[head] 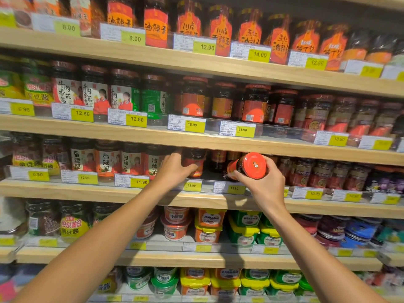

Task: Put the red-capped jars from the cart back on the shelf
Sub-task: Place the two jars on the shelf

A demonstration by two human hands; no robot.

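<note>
R hand [265,185] fingers curled round a dark glass jar w/ red cap [248,166], tipped cap-out over the front edge of the light wood shelf [131,190]. L hand [175,169] fingers wrap a red-label jar [194,164] standing further back, just beside it.

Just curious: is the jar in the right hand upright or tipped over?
Tipped. The jar lies nearly sideways in the right hand, its red cap facing the camera, base toward the shelf.
</note>
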